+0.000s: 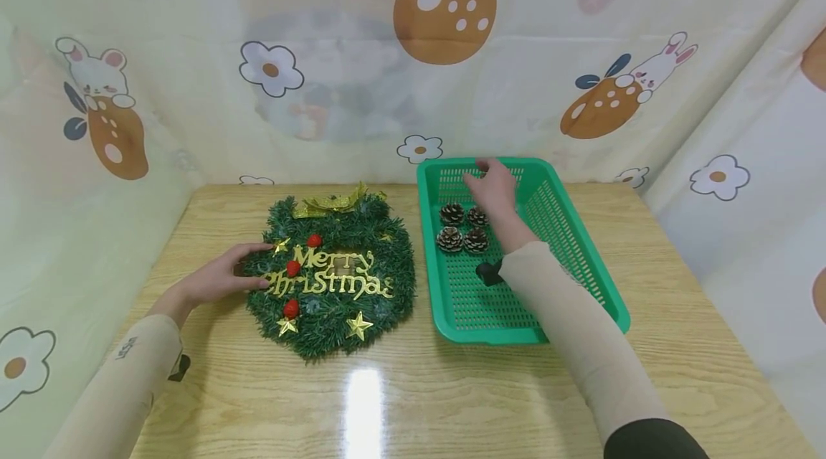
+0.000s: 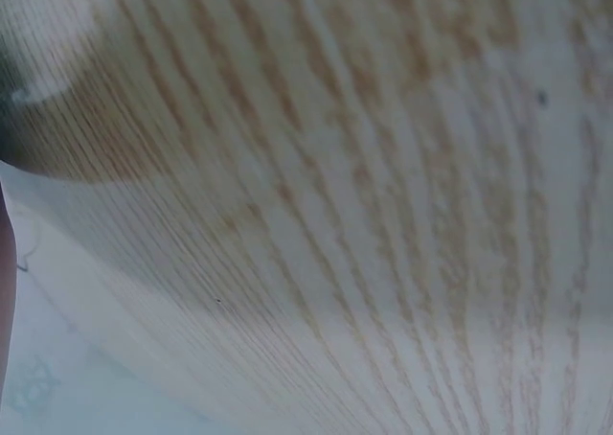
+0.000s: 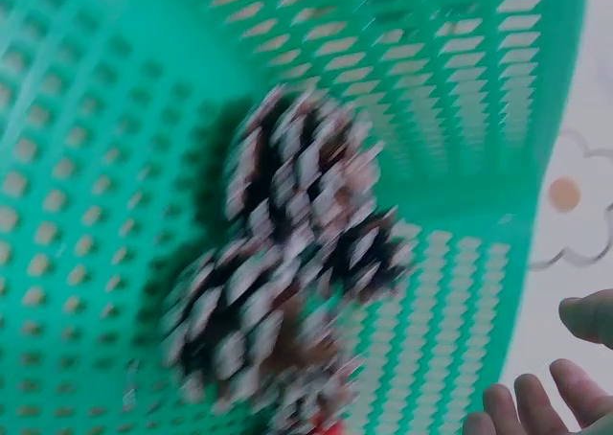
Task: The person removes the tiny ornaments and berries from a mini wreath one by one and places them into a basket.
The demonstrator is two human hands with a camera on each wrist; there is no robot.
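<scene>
A green wreath (image 1: 396, 258) lies on the table at the left, with gold "Merry Christmas" lettering (image 1: 342, 283), gold stars (image 1: 359, 325), red berries (image 1: 291, 309) and a gold bow (image 1: 329, 204) on it. At its left edge my left hand (image 1: 226, 276) touches the wreath, thumb and fingers spread apart. My right hand (image 1: 495, 190) is above the far part of a green plastic basket (image 1: 429, 301). Several frosted pine cones (image 1: 450, 239) sit in the basket below and left of that hand. In the right wrist view its fingers (image 3: 536, 406) are extended, holding nothing.
The wooden table (image 1: 271, 401) reflects a bright light at the front. A patterned cloth (image 1: 335, 122) hangs behind and along both sides. In the right wrist view, a small red thing (image 3: 329, 427) shows by the blurred pine cones.
</scene>
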